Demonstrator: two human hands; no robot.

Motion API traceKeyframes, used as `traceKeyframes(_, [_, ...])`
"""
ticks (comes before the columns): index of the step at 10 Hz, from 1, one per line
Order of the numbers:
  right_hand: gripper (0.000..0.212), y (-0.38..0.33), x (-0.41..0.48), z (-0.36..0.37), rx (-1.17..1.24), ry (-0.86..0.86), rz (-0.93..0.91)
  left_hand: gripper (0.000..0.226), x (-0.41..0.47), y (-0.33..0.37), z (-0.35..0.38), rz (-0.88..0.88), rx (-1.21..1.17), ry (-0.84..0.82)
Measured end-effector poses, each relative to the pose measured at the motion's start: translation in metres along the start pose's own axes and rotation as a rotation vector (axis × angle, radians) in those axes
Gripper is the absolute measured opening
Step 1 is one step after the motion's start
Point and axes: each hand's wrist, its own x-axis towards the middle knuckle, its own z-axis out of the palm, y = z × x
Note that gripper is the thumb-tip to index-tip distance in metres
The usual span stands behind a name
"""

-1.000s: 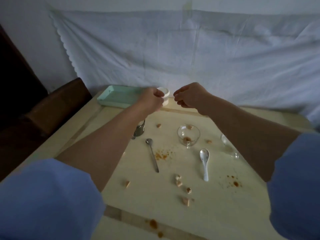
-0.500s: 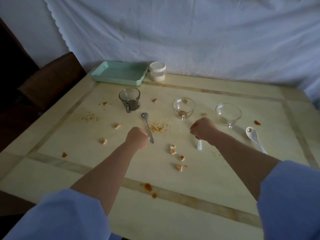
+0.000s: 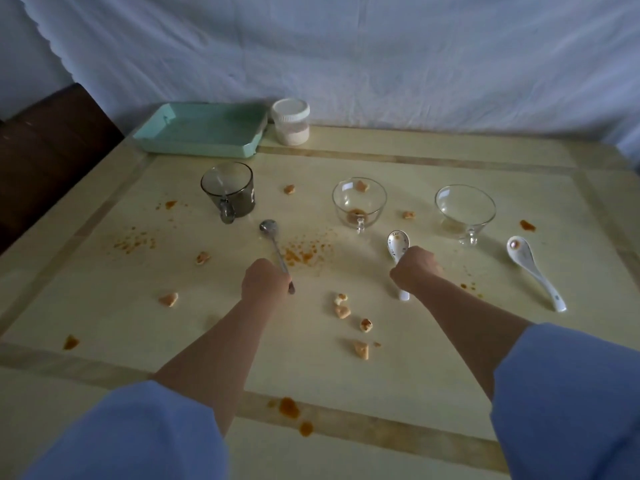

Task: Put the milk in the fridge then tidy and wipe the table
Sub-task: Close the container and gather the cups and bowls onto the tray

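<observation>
My left hand (image 3: pixel 266 281) is curled round the handle of a metal spoon (image 3: pixel 269 226) that lies on the cream table (image 3: pixel 450 358); the handle's tip pokes out beside my fingers. My right hand (image 3: pixel 414 270) is curled over the handle of a white ceramic spoon (image 3: pixel 398 241), whose bowl and tail end show on either side. A second white spoon (image 3: pixel 526 265) lies to the right. Crumbs (image 3: pixel 343 310) and orange stains (image 3: pixel 303 254) are scattered over the tabletop. No milk carton or cloth is visible.
A dark glass mug (image 3: pixel 230 192) and two clear glass cups (image 3: pixel 359 204) (image 3: pixel 465 209) stand mid-table. A mint-green tray (image 3: pixel 201 133) and a white-lidded jar (image 3: pixel 290 122) sit at the back against a white sheet. A dark chair (image 3: pixel 45 140) stands at the left.
Both hands came back from the jar at the far edge and dropped to the table. The left hand has closed on the metal spoon's handle, the right on the white spoon's.
</observation>
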Motion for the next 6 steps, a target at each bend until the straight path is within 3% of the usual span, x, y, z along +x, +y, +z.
traceKeyframes(3, [0.037,0.005,0.01,0.008,0.029,-0.016,0.072,0.017,0.013,-0.003,0.011,-0.069,-0.151,-0.072])
traceKeyframes(5, [0.034,-0.002,0.013,-0.004,0.396,-0.151,0.02,0.011,0.018,0.001,0.015,-0.18,-0.27,-0.07])
traceKeyframes(6, [0.034,-0.014,0.009,-0.015,0.515,-0.063,-0.025,0.014,0.015,0.005,0.012,-0.198,-0.314,-0.088])
